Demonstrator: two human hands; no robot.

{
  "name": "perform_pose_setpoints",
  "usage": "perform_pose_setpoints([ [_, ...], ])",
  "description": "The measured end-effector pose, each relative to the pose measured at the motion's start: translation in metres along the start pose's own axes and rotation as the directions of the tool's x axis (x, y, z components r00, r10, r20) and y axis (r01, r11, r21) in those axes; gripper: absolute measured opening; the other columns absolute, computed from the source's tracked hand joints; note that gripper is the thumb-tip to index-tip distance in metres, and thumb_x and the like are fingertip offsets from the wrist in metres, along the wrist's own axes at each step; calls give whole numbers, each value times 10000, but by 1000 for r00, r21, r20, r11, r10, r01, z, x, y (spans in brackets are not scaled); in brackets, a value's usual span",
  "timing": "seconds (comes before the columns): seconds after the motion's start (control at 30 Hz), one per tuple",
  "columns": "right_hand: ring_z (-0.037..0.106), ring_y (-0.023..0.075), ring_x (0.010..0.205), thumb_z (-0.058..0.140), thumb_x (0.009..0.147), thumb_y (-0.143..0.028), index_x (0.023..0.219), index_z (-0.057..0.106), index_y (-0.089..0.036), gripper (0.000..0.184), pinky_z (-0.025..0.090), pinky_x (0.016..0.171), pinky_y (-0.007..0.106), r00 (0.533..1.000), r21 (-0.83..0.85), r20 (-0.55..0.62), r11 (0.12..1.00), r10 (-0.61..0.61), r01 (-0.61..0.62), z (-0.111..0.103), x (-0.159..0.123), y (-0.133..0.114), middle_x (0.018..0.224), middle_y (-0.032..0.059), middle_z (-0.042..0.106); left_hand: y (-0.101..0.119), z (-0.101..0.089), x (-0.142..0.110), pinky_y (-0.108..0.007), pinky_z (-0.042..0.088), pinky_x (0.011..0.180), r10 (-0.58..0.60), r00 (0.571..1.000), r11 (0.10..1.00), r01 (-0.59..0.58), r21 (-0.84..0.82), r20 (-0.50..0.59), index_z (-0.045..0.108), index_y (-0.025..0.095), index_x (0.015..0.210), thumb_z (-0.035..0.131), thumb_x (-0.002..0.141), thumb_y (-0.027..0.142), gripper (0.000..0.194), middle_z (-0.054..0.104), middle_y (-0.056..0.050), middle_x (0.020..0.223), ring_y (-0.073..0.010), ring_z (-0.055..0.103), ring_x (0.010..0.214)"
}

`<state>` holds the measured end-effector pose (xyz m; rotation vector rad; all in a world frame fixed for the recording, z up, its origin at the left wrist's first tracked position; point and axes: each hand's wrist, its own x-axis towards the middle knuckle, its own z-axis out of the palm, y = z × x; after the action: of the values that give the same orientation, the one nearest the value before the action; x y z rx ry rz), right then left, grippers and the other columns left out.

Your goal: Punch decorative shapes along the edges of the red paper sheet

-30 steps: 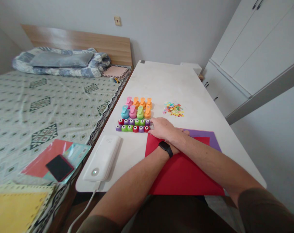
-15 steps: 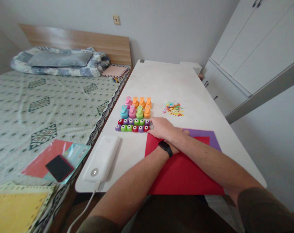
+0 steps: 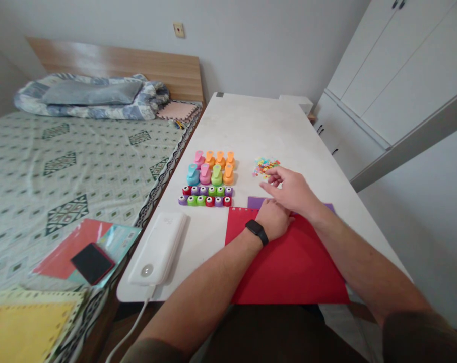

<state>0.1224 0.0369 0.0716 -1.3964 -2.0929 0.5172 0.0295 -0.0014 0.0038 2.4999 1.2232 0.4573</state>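
My left hand (image 3: 274,220), below a black watch, rests on a red sheet of paper (image 3: 288,272) near its far edge. Its fingers point right and look spread on the paper, partly covered by my right hand. My right hand (image 3: 294,191) hovers over and beyond it, thumb and fingers apart with nothing between them. A purple sheet (image 3: 255,201) shows past the red one. Small punched holes run along the red sheet's far left edge. Just beyond my right fingertips lies a pile of colourful paper cutouts (image 3: 265,165).
Small craft punches (image 3: 209,201) and larger lever punches (image 3: 216,175) stand in rows on the white table (image 3: 251,126). A white power bank (image 3: 160,247) with a cable sits at front left. On the bed lie a phone (image 3: 92,263), packaged paper (image 3: 73,247) and yellow punched sheets (image 3: 24,322).
My right hand has moved right, away from the end of the small punches, to above my left hand near the cutouts. My left hand stays on the red sheet.
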Motion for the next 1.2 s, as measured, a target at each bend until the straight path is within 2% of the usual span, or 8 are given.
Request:
perform_pose_setpoints([
  [0.2,668,186,830,710,853,-505,1097,718,-184,404,532,764,329,961,161,-214,977,173,-139,-54,-26,76,940,83,739,-2,-4,-2,-389,489,945,3,1000,1000,-3,-27,-18,682,208,1022,538,975,264,161,724,-85,1073,-238,664,1027],
  [0.3,660,180,817,706,832,-572,1094,720,-177,474,517,682,302,935,365,-199,908,294,-207,-64,-43,108,958,98,737,-3,-9,0,-359,494,917,1,1000,998,-2,-58,-10,678,207,1003,541,974,259,149,730,-79,1042,-225,669,986],
  [0.4,661,166,800,692,821,-636,1077,718,-172,530,491,618,263,909,536,-148,804,390,-257,-64,-55,124,1014,117,738,-5,-16,2,-318,499,861,-3,999,992,-2,-125,-40,659,205,991,519,981,247,146,730,-70,991,-207,670,944],
  [0.6,695,179,759,612,811,-779,1073,727,-173,671,529,657,284,913,662,102,658,395,-359,-65,-66,113,1002,123,761,-7,-35,4,-277,469,720,-121,988,966,96,-239,-91,637,211,979,506,981,259,139,740,-37,921,-178,670,826],
  [0.73,723,243,829,609,790,-807,980,725,-207,640,567,733,351,911,658,253,632,326,-409,-68,-71,98,926,101,770,-10,-48,1,-268,442,675,-196,974,944,155,-291,-117,644,206,963,525,966,267,134,737,-25,890,-162,655,781],
  [0.83,718,212,778,706,794,-700,907,703,-214,499,558,699,317,913,656,294,635,282,-408,-69,-74,96,883,69,765,-16,-54,-2,-268,428,655,-268,952,915,205,-347,-146,643,205,926,538,958,289,138,717,-7,840,-149,627,736],
  [0.97,715,198,743,766,787,-603,1000,707,-195,464,556,665,307,897,646,317,622,307,-442,-71,-75,102,919,84,772,-28,-50,-7,-263,428,635,-393,908,840,292,-457,-142,639,201,921,559,947,350,171,697,1,796,-143,607,701],
  [1.2,669,167,690,765,817,-559,951,706,-188,399,512,602,271,894,552,324,706,308,-444,-72,-74,120,857,56,753,-47,-36,-13,-249,401,586,-442,890,703,270,-658,-107,649,174,911,607,910,447,276,685,-22,783,-140,570,668],
])
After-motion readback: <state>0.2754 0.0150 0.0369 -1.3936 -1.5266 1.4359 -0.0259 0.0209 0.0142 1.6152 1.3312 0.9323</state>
